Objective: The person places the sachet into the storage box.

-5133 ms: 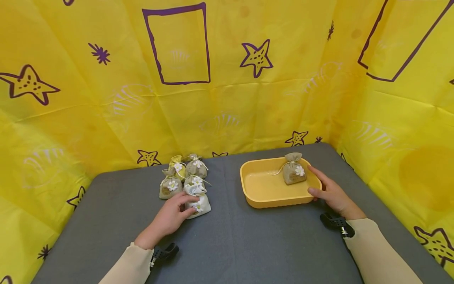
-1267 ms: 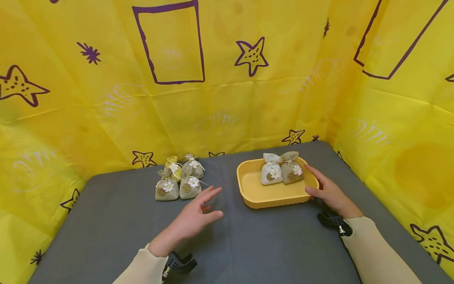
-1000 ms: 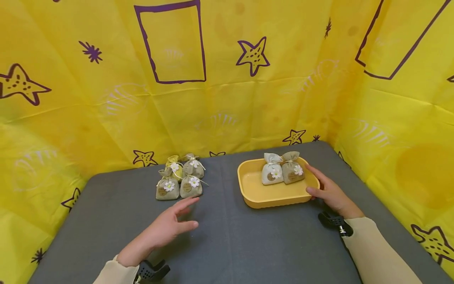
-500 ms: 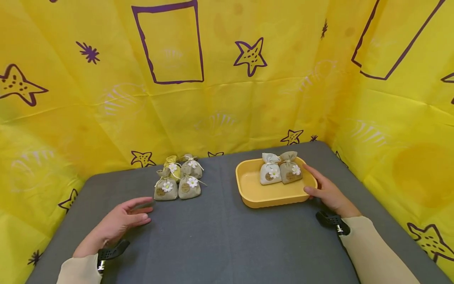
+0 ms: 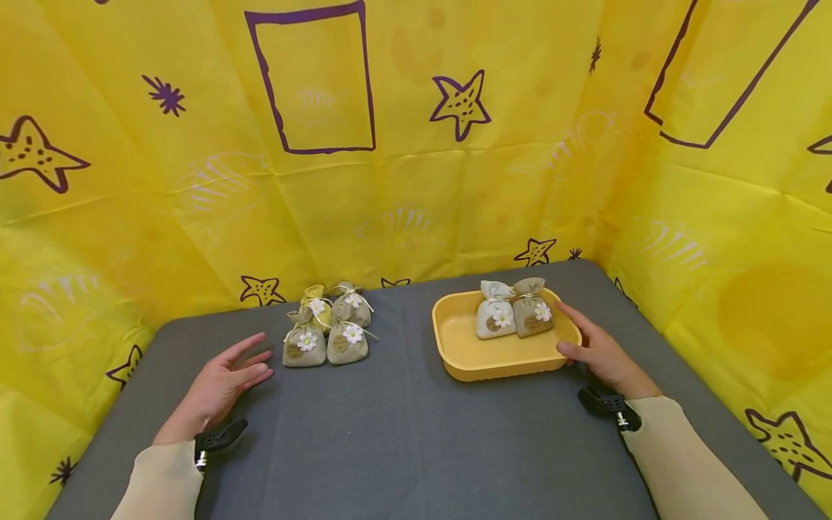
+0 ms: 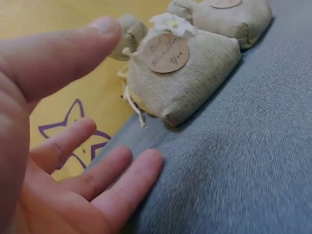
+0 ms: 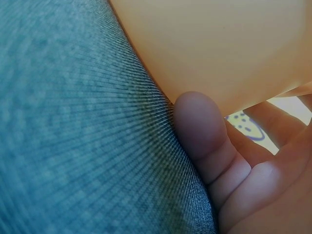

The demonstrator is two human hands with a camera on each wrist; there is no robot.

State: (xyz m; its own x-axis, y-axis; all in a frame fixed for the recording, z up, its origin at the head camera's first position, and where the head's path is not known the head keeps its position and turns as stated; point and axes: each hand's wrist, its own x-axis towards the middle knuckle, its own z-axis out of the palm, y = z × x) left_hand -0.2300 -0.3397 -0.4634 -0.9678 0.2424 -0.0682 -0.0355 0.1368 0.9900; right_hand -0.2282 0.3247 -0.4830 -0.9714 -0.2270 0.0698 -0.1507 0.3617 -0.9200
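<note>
While two small cloth pouches (image 5: pixel 513 315) are sitting side by side in the far end of the yellow tray (image 5: pixel 468 357), four more pouches (image 5: pixel 330 323) are waiting in a tight cluster on the grey bench (image 5: pixel 416 433), left of the tray. By my judgement the moving of pouches into the tray is about a third done, with four left.

Left hand (image 5: pixel 221 383) is resting on the bench with fingers stretched out and relaxed, gripping nothing; it is lying near the front-left pouch (image 6: pixel 183 73) of the cluster but apart from it. Right hand (image 5: pixel 601 354) is bracing the tray's right end, fingers lying straight along the rim and the thumb (image 7: pixel 200 131) pressing against the outer wall where it meets the bench.

Hard to make out: the yellowish pouch at the back of the cluster is mostly covered by the ones in front. Print on the round tags is too blurred to read. Right wrist view is showing only tray wall, thumb and cloth, so the tray's contents are hidden there.
</note>
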